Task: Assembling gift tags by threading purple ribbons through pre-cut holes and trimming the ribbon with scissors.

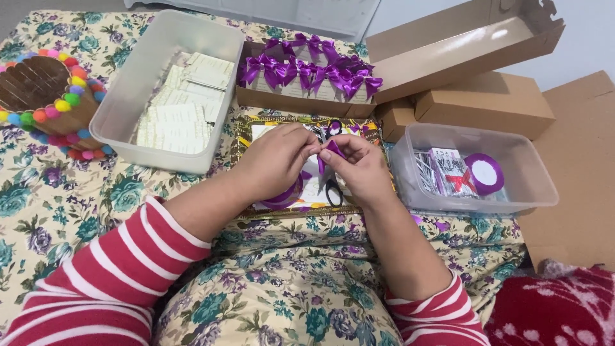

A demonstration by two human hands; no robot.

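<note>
My left hand point(277, 160) and my right hand point(362, 168) meet over a gold-framed tray point(243, 131), both pinching a short piece of purple ribbon point(333, 149) between the fingertips. Under my left hand lies a purple ribbon spool point(285, 195). Black-handled scissors point(332, 191) rest on the tray below the ribbon, partly hidden by my hands. Both sleeves are red and white striped.
An open cardboard box point(301, 102) behind the tray holds several purple bows point(307, 67). A clear tub point(138, 83) of cream cards stands at left, beside a wooden holder point(45, 96) ringed with pompoms. Right, a clear tub point(532, 186) holds a ribbon roll point(485, 173) and packets. Closed cardboard boxes point(487, 102) sit behind it.
</note>
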